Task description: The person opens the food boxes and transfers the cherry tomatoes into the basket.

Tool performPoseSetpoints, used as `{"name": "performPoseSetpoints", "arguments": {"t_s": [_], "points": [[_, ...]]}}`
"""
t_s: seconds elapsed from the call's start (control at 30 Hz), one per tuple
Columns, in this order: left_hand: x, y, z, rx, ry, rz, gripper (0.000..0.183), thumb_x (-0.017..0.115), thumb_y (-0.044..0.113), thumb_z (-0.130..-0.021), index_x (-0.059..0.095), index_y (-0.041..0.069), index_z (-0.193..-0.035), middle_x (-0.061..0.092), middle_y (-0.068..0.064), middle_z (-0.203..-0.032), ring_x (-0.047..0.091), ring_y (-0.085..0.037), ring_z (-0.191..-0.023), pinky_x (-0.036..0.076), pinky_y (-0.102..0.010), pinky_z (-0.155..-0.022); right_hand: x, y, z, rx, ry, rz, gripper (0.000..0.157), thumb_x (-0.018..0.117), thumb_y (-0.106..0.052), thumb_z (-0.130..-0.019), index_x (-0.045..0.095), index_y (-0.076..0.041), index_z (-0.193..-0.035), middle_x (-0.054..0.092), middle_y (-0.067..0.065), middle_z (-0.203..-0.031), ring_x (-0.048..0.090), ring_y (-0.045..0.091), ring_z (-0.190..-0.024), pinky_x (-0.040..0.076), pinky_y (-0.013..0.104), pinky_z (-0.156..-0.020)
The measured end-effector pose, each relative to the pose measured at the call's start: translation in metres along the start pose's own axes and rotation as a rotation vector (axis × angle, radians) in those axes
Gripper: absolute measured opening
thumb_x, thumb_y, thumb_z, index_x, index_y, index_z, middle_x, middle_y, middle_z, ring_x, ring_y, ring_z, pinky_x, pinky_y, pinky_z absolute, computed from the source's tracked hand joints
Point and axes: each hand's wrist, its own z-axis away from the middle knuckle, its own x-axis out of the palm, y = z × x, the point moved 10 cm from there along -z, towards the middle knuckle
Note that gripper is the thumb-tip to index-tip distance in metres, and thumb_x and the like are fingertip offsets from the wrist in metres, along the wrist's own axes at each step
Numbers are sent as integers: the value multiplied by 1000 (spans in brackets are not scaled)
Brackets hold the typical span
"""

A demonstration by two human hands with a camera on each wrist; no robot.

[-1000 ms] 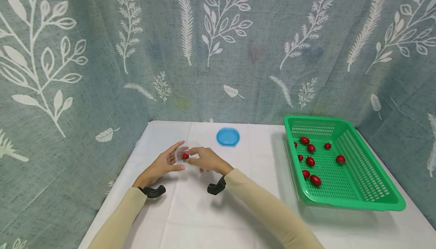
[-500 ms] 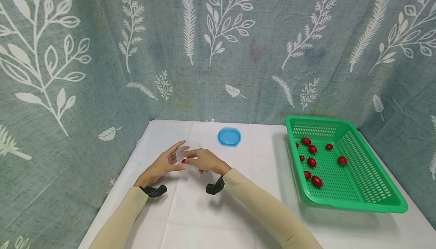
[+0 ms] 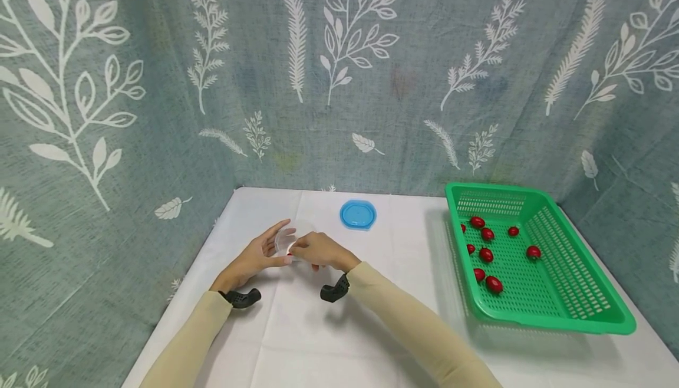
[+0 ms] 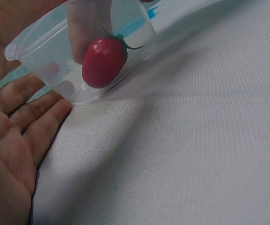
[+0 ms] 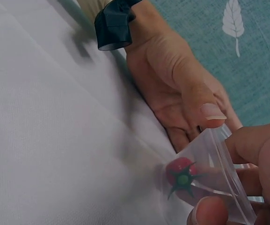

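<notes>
My left hand holds a small clear plastic tub, thumb at its rim and fingers round the far side. A red cherry tomato with a green stem lies low inside it. My right hand reaches over the rim from the right, its fingertips inside, right at the tomato. Seen from the right wrist, the tomato shows through the wall, stem facing that camera; one fingertip lies against the outside. From the head, the hands hide most of the tub and leave only a speck of red.
A blue lid lies at the back of the white cloth-covered table. On the right stands a green slotted basket with several cherry tomatoes in it. A grey leaf-patterned curtain surrounds the back and sides.
My right hand has lowered the tomato into the tub, so it drops out of sight behind the fingers in the head view. The left hand keeps its place.
</notes>
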Motion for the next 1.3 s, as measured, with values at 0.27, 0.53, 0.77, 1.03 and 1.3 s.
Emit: {"name": "performPoseSetpoints", "arguments": {"t_s": [0.27,0.53,0.77,1.03,1.3], "points": [[0,-1,0,0,-2,-18,96,83,18,-90,24,42,-163,37,0,-163,23,-26,-155,23,-49,-124,1,1,1,36,22,-61,32,58,-31,-106,76,-12,-126,68,7,-77,48,22,-47,36,26,-44],[-1,-2,1,-6,7,-17,96,82,17,-90,24,39,-163,35,-1,-164,23,-27,-155,23,-49,-124,-1,0,4,0,6,-222,26,64,-30,-104,77,-14,-120,74,7,-108,45,19,-51,34,26,-45],[-1,-2,1,-6,5,-29,97,83,18,-90,23,39,-164,33,-3,-165,22,-29,-155,22,-52,-124,-6,0,4,-17,19,-243,22,75,-32,-96,77,-17,-113,75,7,-101,46,14,-49,40,28,-46],[-3,-4,-1,-20,12,-39,101,84,20,-89,20,27,-166,29,-8,-167,21,-35,-154,20,-57,-123,-21,-8,11,-70,68,-105,20,80,-27,-92,75,-14,-107,71,-7,-91,51,18,-47,53,33,-51],[-3,-5,0,-27,17,-17,101,85,20,-88,22,33,-165,30,-6,-166,24,-33,-154,22,-54,-124,-29,-15,19,-125,100,5,19,81,-27,-91,78,-15,-105,72,-9,-89,54,11,-54,51,24,-49]]}}
